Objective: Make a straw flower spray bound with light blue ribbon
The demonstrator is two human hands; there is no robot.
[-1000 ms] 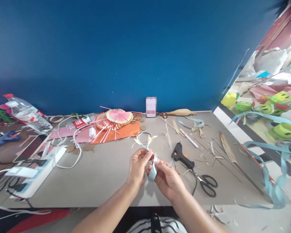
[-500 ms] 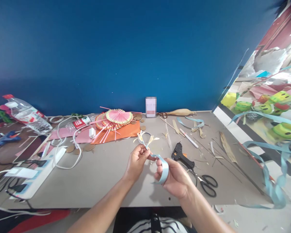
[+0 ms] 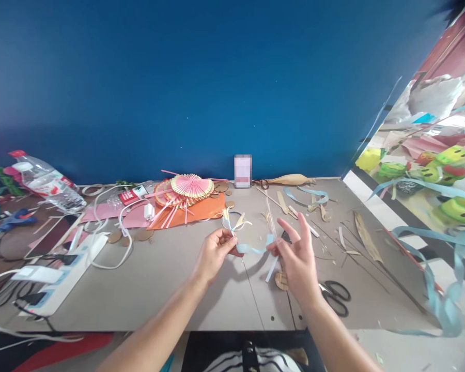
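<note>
My left hand (image 3: pixel 217 253) pinches a small ring (image 3: pixel 225 221) trimmed with cream petal-like pieces, where pale blue ribbon (image 3: pixel 250 248) wraps its lower end. From there the ribbon runs across to my right hand (image 3: pixel 300 263), whose thumb and fingertips are closed on it while other fingers stick up. A loose ribbon tail hangs beneath that pinch. Behind the right hand the black glue gun (image 3: pixel 285 236) is mostly hidden. Right of my wrist lie black-handled scissors (image 3: pixel 337 298). Close to the right palm is a round brown disc (image 3: pixel 281 280).
Pink paper fans (image 3: pixel 192 186) lie on orange paper at the back. Leftward are a power strip (image 3: pixel 67 281), white cables and a plastic bottle (image 3: pixel 48 181). Dried husk pieces (image 3: pixel 366 237) and thin sticks are scattered right. More blue ribbon (image 3: pixel 445 289) hangs at the right edge.
My right hand has moved right and turned, with fingers raised. The ribbon, looped over its fingers before, now stretches between both hands. The left hand stays nearly in place.
</note>
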